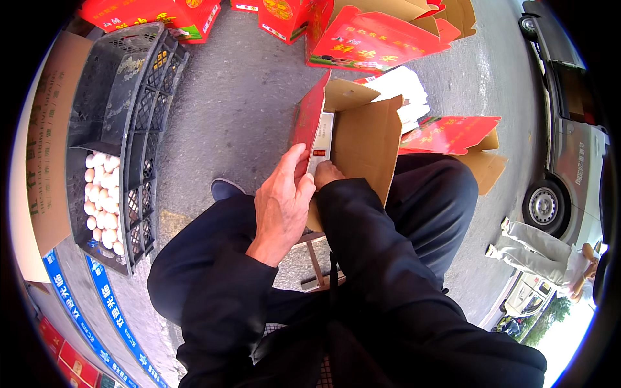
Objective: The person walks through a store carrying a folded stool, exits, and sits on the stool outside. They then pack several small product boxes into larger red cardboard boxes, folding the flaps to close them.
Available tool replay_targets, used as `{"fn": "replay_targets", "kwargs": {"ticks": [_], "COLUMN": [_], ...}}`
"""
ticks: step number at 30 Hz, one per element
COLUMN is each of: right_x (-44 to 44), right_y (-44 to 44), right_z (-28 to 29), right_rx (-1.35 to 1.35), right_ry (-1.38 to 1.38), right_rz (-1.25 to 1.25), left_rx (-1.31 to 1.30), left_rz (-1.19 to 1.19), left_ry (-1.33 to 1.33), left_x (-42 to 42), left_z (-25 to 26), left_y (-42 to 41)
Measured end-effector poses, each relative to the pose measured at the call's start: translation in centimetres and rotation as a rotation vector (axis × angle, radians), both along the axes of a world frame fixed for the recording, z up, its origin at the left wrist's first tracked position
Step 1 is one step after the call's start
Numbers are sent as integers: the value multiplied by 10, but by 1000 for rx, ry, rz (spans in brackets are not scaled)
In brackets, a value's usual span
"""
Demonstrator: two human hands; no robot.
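Observation:
An upright cardboard carton [369,138] with a red printed outside and bare brown inside stands open in front of me, between my knees. My left hand [284,201] grips its red left wall [309,109], fingers against the outside and thumb at the edge. Down inside the carton is my right hand [328,173], at the lower end of a white printed card or slip [322,133] along that wall. The right fingertips are hidden, so whether they hold the white piece is unclear. A low wooden stand or stool [315,264] shows partly under the carton.
At left, a black plastic crate [131,194] holds many eggs [103,194]. Red egg cartons [368,41] stand ahead, and white sheets or packets [405,92] lie beyond my carton. Another opened carton [446,136] sits by my right knee. A person [538,254] and a van [572,160] are far right.

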State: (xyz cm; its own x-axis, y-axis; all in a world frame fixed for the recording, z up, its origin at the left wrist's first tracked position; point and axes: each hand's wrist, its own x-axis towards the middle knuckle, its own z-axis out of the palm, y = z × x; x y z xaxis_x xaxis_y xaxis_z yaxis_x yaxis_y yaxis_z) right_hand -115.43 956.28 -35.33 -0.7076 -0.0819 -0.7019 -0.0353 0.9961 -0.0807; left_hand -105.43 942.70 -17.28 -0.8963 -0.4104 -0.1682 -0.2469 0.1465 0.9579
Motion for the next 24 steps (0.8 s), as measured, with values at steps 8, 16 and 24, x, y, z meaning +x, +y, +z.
{"fn": "replay_targets", "kwargs": {"ticks": [8,16,24], "right_x": [10,16,7], "right_y": [4,13,8], "right_z": [-53,-97,-89], "right_rx": [-96,-78,-47], "right_ry": [158,229,214], "right_rz": [-44,98,113], "left_rx": [-10,23,-132], "left_rz": [-8,-41,-34], "left_ry": [-10,-65,28], "left_x": [0,0,1], "left_z": [5,8,6], "left_y": [-1,-1,2]}}
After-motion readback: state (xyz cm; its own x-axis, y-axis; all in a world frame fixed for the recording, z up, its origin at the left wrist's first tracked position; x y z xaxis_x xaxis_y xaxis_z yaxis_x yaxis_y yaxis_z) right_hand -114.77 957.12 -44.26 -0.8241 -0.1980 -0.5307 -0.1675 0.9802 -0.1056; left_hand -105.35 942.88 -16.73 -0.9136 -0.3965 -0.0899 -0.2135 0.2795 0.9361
